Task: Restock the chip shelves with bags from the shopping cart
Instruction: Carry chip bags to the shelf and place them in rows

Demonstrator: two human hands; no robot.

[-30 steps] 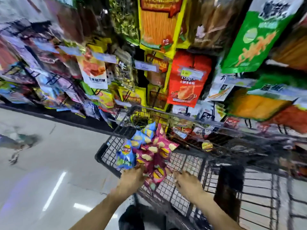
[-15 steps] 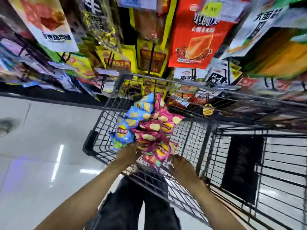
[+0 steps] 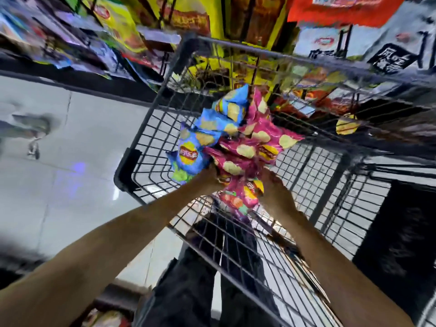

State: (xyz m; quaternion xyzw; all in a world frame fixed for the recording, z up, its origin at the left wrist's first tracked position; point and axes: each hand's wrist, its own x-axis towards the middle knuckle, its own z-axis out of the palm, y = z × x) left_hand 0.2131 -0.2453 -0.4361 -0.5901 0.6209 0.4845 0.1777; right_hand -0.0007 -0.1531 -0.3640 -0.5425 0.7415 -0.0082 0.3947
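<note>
A pale tiled shop floor [image 3: 70, 142] runs beside crowded snack shelves [image 3: 146, 22]. Over the black wire shopping cart [image 3: 151, 128], the left hand [image 3: 207, 177] grips blue crinkly chip bags [image 3: 195, 147]; the right hand [image 3: 274, 190] clutches pink ones [image 3: 254, 147]. Judging by this, none of this bunch is shelved yet.

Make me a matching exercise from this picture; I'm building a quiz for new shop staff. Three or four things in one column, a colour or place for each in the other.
Things:
1. blue chip bags
2. pink chip bags
3. shopping cart
4. lone yellow bag

Colour or place:
A. dark wire mesh, standing on the grey floor by the shelves
B. bunched at the right hand
C. lying apart, past the bunch, on the right
D. bunched at the left hand

Pairs: 1-D, 2-B, 3-A, 4-C
</note>
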